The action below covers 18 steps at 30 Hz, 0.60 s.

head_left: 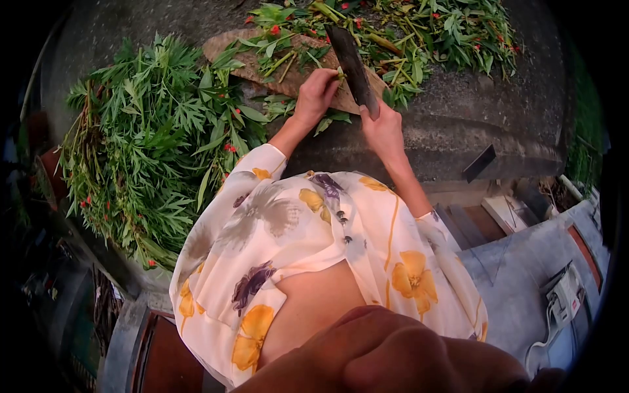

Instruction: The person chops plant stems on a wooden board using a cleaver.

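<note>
My right hand (384, 133) is wrapped round the handle of a dark, broad-bladed knife (350, 59), which points away from me above a wooden board (242, 60). Close to the blade's left side, my left hand (317, 97) is closed, its fingertips pinching a green plant stem (341, 74). Cut stems and leaves (280, 57) lie scattered over the board. Whether the blade touches the stem or the board I cannot tell.
A big heap of leafy plants (144, 131) with small red flowers lies at the left. More flowering stalks (452, 39) spread behind the board on the dark stone surface (485, 124). A dark flat piece (479, 164) sits at its front right edge.
</note>
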Tool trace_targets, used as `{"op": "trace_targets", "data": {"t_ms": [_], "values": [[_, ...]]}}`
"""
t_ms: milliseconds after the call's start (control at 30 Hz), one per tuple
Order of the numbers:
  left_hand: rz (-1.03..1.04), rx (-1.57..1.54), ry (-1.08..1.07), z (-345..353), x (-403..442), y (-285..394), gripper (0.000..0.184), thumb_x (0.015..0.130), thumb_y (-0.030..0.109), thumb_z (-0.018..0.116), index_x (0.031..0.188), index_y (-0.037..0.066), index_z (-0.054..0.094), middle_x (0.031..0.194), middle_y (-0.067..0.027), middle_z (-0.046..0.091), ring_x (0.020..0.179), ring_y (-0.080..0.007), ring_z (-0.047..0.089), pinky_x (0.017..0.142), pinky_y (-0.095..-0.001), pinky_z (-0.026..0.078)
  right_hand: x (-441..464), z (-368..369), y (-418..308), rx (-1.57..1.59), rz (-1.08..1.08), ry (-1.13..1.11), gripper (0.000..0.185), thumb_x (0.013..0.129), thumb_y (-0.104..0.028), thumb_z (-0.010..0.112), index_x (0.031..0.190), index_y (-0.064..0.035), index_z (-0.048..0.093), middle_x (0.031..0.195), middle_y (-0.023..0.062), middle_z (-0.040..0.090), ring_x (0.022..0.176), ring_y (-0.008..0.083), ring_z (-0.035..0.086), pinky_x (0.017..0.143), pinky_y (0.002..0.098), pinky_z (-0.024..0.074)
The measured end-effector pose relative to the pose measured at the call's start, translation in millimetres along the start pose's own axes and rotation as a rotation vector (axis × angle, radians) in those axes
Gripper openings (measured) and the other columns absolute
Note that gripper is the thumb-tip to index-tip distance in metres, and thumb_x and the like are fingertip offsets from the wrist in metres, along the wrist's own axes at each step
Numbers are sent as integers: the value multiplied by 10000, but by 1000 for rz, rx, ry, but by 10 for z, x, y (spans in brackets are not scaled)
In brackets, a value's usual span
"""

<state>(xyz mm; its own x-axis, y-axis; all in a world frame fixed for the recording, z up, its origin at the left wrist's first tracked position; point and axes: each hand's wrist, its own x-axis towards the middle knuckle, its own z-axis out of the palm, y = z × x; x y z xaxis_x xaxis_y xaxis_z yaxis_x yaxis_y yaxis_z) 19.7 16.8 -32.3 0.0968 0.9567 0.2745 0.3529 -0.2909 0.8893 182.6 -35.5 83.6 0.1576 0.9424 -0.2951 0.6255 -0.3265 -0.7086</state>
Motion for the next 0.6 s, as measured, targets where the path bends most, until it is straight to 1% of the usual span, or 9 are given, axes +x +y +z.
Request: {"op": "trace_targets", "data": {"t_ms": [133, 200, 267, 333, 467, 533, 600], "values": [[28, 36, -19, 31, 7, -97, 181, 892, -5, 730, 1061, 7, 667, 1006, -139, 693, 857, -316, 704, 743, -370, 577, 12, -59, -8, 16, 9, -8, 185, 916, -129, 676, 918, 42, 606, 682, 273, 585, 733, 493, 634, 615, 481, 483], [87, 27, 6, 19, 4, -79, 177, 892, -17, 707, 1058, 5, 650, 1003, -164, 685, 874, -364, 701, 721, -400, 573, -12, -68, -41, 39, 21, -16, 182, 916, -128, 675, 918, 41, 606, 683, 273, 585, 731, 494, 634, 615, 481, 483], [87, 26, 15, 9, 36, -60, 169, 894, -19, 703, 1052, 5, 649, 1001, -162, 688, 870, -364, 702, 718, -403, 575, -51, -81, -96, 19, 17, -19, 185, 917, -127, 674, 913, 43, 601, 682, 274, 588, 729, 494, 634, 614, 481, 484], [91, 23, 22, 12, -10, -55, 160, 896, -20, 699, 1046, 5, 649, 999, -160, 691, 865, -365, 703, 716, -406, 578, -40, 15, 7, 13, 28, -34, 184, 918, -128, 672, 909, 42, 600, 683, 275, 590, 732, 497, 633, 616, 486, 484], [38, 57, 0, 8, -32, -68, 154, 892, -23, 700, 1033, 8, 647, 998, -161, 690, 857, -370, 703, 718, -405, 581, -9, 61, 57, 5, -9, -23, 188, 918, -136, 671, 893, 34, 596, 690, 280, 597, 740, 507, 632, 627, 509, 482], [67, -1, 40, 1, 25, -31, 150, 887, -32, 699, 1020, 8, 643, 991, -163, 687, 854, -371, 702, 717, -404, 580, -22, 58, 12, -2, 13, -34, 187, 916, -138, 672, 892, 31, 596, 693, 282, 598, 746, 510, 632, 630, 517, 481], [39, 9, 34, 12, -3, -64, 148, 887, -35, 696, 1017, 10, 643, 995, -165, 685, 855, -372, 701, 717, -403, 580, -41, 78, 30, -14, 36, -38, 186, 914, -139, 674, 890, 28, 597, 697, 285, 599, 752, 512, 632, 634, 525, 480]]}}
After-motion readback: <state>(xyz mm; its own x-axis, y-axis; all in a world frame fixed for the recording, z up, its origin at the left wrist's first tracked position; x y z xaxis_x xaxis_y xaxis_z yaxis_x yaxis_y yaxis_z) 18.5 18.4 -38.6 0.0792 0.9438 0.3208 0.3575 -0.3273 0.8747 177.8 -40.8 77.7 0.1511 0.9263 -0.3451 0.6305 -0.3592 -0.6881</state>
